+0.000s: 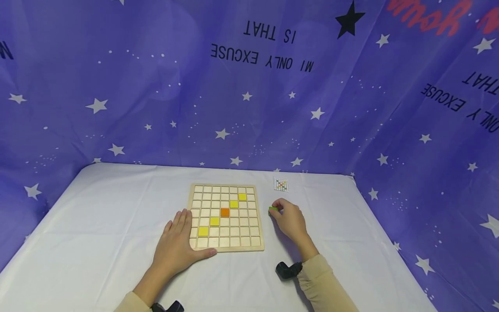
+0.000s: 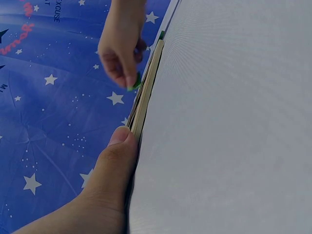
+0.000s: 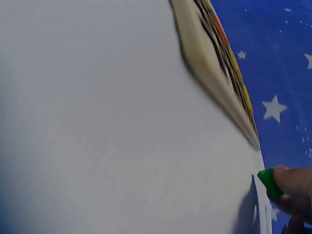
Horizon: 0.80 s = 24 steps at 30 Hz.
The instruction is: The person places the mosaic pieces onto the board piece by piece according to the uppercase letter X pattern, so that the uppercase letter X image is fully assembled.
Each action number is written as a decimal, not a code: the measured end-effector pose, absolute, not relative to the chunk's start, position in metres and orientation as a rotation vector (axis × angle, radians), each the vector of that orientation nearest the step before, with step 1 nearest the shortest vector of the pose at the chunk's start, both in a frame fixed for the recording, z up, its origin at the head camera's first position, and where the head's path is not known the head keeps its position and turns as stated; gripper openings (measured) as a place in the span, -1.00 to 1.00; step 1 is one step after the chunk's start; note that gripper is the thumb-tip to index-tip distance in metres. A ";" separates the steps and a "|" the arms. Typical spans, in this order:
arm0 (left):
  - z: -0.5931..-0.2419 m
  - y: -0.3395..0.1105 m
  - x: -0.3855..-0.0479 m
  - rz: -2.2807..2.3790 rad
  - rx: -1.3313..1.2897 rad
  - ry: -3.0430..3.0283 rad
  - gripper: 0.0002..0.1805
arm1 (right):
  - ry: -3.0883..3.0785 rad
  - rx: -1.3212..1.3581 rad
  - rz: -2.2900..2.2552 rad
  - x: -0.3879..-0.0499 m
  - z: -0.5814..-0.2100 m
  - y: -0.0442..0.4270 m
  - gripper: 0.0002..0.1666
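A square wooden grid board (image 1: 243, 248) lies flat on the table, with yellow tiles (image 1: 214, 221) and an orange tile (image 1: 225, 212) along a diagonal. My left hand (image 1: 175, 247) rests against the board's left side, its fingers straight and its thumb (image 2: 119, 146) along the near edge. To the right of the board, my right hand (image 1: 290, 219) pinches a small green block (image 3: 270, 183) between thumb and fingers. The left wrist view shows the pinched block above the board's level, and a second green piece (image 2: 162, 35) beyond the board's end.
A small printed pattern card (image 1: 281, 184) lies on the white-covered table (image 1: 117, 216), behind my right hand. Purple star-printed cloth (image 1: 175, 121) hangs behind and beside the table. Black devices are strapped at both wrists.
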State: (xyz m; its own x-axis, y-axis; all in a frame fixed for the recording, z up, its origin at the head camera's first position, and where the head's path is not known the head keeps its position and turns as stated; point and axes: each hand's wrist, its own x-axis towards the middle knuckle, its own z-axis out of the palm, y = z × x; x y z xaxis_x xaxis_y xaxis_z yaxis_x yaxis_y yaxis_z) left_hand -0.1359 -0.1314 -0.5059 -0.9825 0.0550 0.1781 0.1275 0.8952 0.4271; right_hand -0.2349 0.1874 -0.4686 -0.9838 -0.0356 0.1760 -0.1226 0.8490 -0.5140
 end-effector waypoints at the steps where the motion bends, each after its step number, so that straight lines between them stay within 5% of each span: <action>1: -0.506 -0.131 -0.136 -0.668 -0.142 -2.903 0.58 | -2.853 0.126 0.849 -0.236 -0.468 0.181 -0.86; 24: -0.507 -0.132 -0.138 -0.643 -0.151 -2.908 0.58 | -2.887 0.474 1.120 -0.262 -0.453 0.027 -0.87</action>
